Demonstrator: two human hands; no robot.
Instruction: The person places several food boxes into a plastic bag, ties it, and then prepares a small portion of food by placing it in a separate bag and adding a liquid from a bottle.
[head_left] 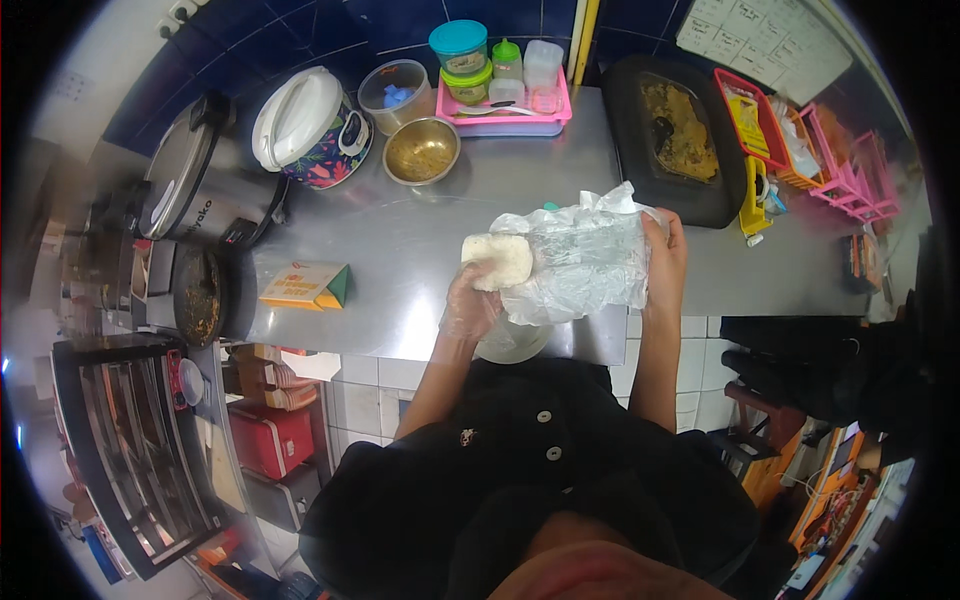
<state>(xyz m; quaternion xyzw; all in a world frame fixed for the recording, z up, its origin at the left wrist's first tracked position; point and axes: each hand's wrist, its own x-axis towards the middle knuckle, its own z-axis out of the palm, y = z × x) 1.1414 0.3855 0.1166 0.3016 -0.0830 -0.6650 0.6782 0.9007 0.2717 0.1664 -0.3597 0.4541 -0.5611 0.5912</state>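
In the middle of the view my left hand [472, 303], in a clear plastic glove, grips a rounded white block of pressed rice [503, 258]. My right hand [666, 248] looks bare and closes on the right edge of a crinkled, see-through plastic wrapper [590, 262]. This wrapper stretches between both hands, and its left edge meets the rice block. Below them, a pale round container [512, 344] shows in part at the counter's front edge; the wrapper and my left hand cover the rest of it.
On the steel counter [390, 275] stand a steel bowl [422, 152], a patterned rice cooker [315, 128], a larger cooker [210, 185] and a folded paper box [305, 286]. Behind are a pink tray [555, 115] of tubs and a black food container [628, 150]. Baskets [748, 118] line the right.
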